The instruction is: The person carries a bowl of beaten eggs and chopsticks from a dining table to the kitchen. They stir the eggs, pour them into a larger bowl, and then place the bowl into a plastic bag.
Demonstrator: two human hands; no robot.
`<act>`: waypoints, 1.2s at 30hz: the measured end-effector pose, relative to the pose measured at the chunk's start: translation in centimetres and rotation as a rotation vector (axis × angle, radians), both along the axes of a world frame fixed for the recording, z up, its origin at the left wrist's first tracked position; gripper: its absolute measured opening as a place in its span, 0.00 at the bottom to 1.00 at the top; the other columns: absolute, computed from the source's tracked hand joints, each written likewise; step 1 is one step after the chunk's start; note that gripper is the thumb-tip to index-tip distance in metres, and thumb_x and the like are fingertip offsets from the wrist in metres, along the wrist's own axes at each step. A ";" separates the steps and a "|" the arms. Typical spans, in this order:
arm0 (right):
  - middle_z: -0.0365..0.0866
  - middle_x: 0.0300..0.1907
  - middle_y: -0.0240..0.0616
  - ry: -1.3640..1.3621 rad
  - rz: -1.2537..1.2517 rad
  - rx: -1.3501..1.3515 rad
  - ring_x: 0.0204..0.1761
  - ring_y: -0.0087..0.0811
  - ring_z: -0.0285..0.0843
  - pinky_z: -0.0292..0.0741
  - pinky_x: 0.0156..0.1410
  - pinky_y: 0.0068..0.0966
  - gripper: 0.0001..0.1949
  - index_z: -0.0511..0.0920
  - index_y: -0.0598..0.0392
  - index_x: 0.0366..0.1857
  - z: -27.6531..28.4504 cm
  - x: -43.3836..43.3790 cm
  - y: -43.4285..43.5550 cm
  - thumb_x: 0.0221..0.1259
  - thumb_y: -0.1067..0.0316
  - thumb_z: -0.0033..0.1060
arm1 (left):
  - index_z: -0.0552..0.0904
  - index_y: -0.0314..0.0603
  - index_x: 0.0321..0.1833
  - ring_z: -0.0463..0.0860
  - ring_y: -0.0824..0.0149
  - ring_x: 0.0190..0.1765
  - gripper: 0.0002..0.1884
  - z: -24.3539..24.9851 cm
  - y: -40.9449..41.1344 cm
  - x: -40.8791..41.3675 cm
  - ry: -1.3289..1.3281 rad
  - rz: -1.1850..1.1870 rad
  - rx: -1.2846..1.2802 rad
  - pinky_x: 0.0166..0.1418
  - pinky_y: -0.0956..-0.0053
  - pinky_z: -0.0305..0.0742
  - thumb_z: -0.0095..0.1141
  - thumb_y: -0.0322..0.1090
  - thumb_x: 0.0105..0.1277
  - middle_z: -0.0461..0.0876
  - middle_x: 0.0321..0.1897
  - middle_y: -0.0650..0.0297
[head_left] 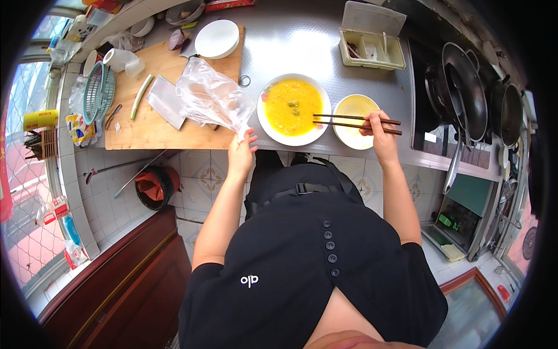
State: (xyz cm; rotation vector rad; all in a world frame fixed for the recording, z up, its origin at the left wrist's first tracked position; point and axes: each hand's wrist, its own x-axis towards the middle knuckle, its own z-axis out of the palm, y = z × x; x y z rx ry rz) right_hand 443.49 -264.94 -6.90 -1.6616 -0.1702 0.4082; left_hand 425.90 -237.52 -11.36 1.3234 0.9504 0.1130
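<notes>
My right hand holds a pair of dark wooden chopsticks, which reach left over a smaller bowl with yellow residue to the rim of a large white bowl of yellow, egg-like liquid with green bits. My left hand grips the gathered end of a clear plastic bag with something brownish in it. The bag lies over a wooden cutting board and part of a cleaver. Left of the blade lies a green onion stalk.
On the board stand a white bowl, a cut red onion and a teal basket. A lidded seasoning box is at the back right. Beside it, a wok sits on the stove, handle past the counter edge.
</notes>
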 end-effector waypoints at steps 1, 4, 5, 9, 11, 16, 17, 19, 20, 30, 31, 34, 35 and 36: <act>0.74 0.24 0.34 -0.002 -0.021 0.033 0.24 0.23 0.75 0.76 0.32 0.19 0.14 0.73 0.59 0.31 0.1 -0.2 -0.2 0.66 0.58 0.44 | 0.73 0.36 0.52 0.77 0.67 0.47 0.17 0.5 0.8 -0.2 0.015 -0.063 0.120 0.44 0.74 0.72 0.41 0.40 0.69 0.77 0.43 0.62; 0.74 0.25 0.34 -0.010 -0.059 0.083 0.25 0.23 0.76 0.76 0.33 0.18 0.13 0.73 0.59 0.32 0.1 -0.8 -1.1 0.66 0.59 0.44 | 0.78 0.39 0.34 0.77 0.51 0.36 0.12 5.1 2.7 0.3 0.176 -0.321 0.820 0.40 0.65 0.70 0.45 0.39 0.62 0.78 0.28 0.52; 0.74 0.25 0.34 0.001 -0.082 0.080 0.25 0.23 0.76 0.76 0.33 0.19 0.13 0.73 0.59 0.32 0.0 -1.0 -1.5 0.66 0.59 0.44 | 0.76 0.38 0.31 0.76 0.49 0.35 0.12 7.0 2.9 0.7 0.203 -0.348 0.900 0.38 0.62 0.69 0.44 0.39 0.62 0.77 0.28 0.53; 0.75 0.28 0.35 -0.067 -0.159 0.204 0.30 0.24 0.77 0.77 0.38 0.21 0.12 0.73 0.59 0.33 1.9 -1.6 -2.4 0.67 0.61 0.42 | 0.76 0.39 0.33 0.76 0.49 0.34 0.10 12.8 3.5 2.9 0.183 -0.417 1.179 0.37 0.61 0.69 0.42 0.36 0.61 0.77 0.30 0.54; 0.75 0.32 0.38 -0.354 -0.138 0.164 0.33 0.26 0.77 0.76 0.38 0.22 0.10 0.73 0.59 0.34 2.6 -1.8 -3.0 0.65 0.63 0.46 | 0.78 0.39 0.37 0.76 0.51 0.32 0.10 14.8 3.6 3.8 0.103 -0.317 1.221 0.35 0.64 0.70 0.44 0.35 0.61 0.76 0.27 0.54; 0.74 0.40 0.37 -0.902 0.150 -0.456 0.33 0.35 0.78 0.75 0.39 0.27 0.08 0.74 0.54 0.36 0.8 -2.4 -5.4 0.55 0.65 0.58 | 0.78 0.36 0.35 0.75 0.60 0.26 0.09 19.4 3.0 5.5 -0.155 -0.231 1.247 0.32 0.72 0.68 0.49 0.34 0.61 0.76 0.24 0.58; 0.74 0.42 0.37 -0.936 0.199 -0.564 0.33 0.37 0.77 0.74 0.39 0.28 0.10 0.74 0.52 0.36 -0.3 -2.9 -5.7 0.52 0.65 0.60 | 0.78 0.36 0.34 0.74 0.60 0.26 0.09 19.8 3.0 5.8 -0.137 -0.222 1.242 0.32 0.73 0.67 0.48 0.34 0.61 0.76 0.23 0.58; 0.72 0.49 0.36 -0.896 0.293 -0.638 0.46 0.39 0.74 0.73 0.50 0.33 0.14 0.75 0.47 0.40 -1.4 -3.6 -5.9 0.47 0.64 0.63 | 0.78 0.36 0.34 0.73 0.61 0.24 0.09 20.4 3.4 5.9 -0.087 -0.202 1.238 0.31 0.73 0.67 0.48 0.35 0.62 0.75 0.21 0.58; 0.71 0.51 0.37 -0.945 0.338 -0.649 0.50 0.39 0.72 0.72 0.53 0.34 0.15 0.75 0.46 0.41 -1.8 -3.7 -6.1 0.47 0.63 0.63 | 0.79 0.33 0.35 0.67 0.78 0.24 0.13 20.0 4.2 5.7 -0.026 -0.211 1.261 0.28 0.82 0.62 0.50 0.39 0.65 0.72 0.18 0.69; 0.61 0.62 0.37 -0.952 0.559 -0.937 0.66 0.37 0.55 0.53 0.69 0.39 0.30 0.67 0.40 0.57 -1.2 -3.2 -8.2 0.45 0.80 0.49 | 0.76 0.34 0.34 0.74 0.74 0.36 0.09 18.6 1.9 2.8 -0.571 -0.382 0.310 0.45 0.79 0.67 0.47 0.34 0.65 0.77 0.30 0.64; 0.61 0.62 0.38 -0.936 0.525 -0.894 0.66 0.38 0.55 0.53 0.69 0.40 0.29 0.67 0.42 0.57 -0.4 -3.0 -7.9 0.45 0.80 0.49 | 0.77 0.33 0.35 0.74 0.74 0.35 0.10 18.4 1.2 2.8 -0.601 -0.439 0.241 0.44 0.79 0.68 0.47 0.34 0.66 0.77 0.29 0.64; 0.62 0.61 0.40 -0.812 0.449 -0.723 0.64 0.42 0.57 0.56 0.67 0.38 0.28 0.63 0.50 0.60 2.6 -2.4 -5.7 0.49 0.74 0.52 | 0.77 0.32 0.40 0.75 0.73 0.34 0.11 18.6 -0.1 3.0 -0.607 -0.444 0.255 0.44 0.78 0.69 0.47 0.35 0.67 0.78 0.29 0.63; 0.61 0.61 0.42 -0.629 0.438 -0.585 0.64 0.43 0.57 0.56 0.67 0.38 0.29 0.62 0.51 0.61 3.4 -2.6 -4.0 0.50 0.69 0.54 | 0.77 0.32 0.42 0.76 0.73 0.35 0.12 18.6 -0.6 3.0 -0.627 -0.439 0.238 0.44 0.78 0.69 0.46 0.35 0.67 0.78 0.30 0.62; 0.61 0.61 0.44 -0.450 0.420 -0.449 0.64 0.44 0.57 0.56 0.67 0.37 0.31 0.60 0.52 0.62 4.4 -2.9 -1.8 0.50 0.65 0.56 | 0.76 0.31 0.45 0.76 0.72 0.35 0.13 18.7 -1.1 3.2 -0.653 -0.436 0.221 0.45 0.78 0.69 0.46 0.35 0.67 0.79 0.30 0.61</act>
